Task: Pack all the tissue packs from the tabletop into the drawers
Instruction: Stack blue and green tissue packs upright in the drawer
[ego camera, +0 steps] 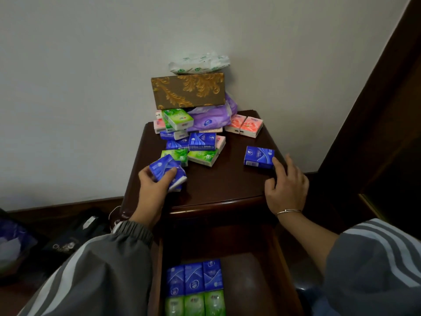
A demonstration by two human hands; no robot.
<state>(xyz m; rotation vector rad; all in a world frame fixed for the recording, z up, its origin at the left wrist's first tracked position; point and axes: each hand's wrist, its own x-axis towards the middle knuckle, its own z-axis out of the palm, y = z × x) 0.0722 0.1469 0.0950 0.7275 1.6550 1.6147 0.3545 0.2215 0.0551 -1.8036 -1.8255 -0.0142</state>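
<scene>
Filling the middle, one dark table (pixel 227 185) bears the packs. Below it one drawer (pixel 262 281) stands open, its near end cut off by the frame. The pile (pixel 193 144) of blue, green and pink packs overlaps too much to count. One gold box (pixel 189 91) sits on one purple bag (pixel 211 117), with one white pack (pixel 200 63) on top. The left hand (pixel 155 183) grips one held pack (pixel 167 172). The right hand (pixel 287 185), fingers loose, touches one lone pack (pixel 259 157). Two pink packs (pixel 243 125) lie behind. The drawer holds three blue packs (pixel 193 278) and three green packs (pixel 196 303), partly cropped.
</scene>
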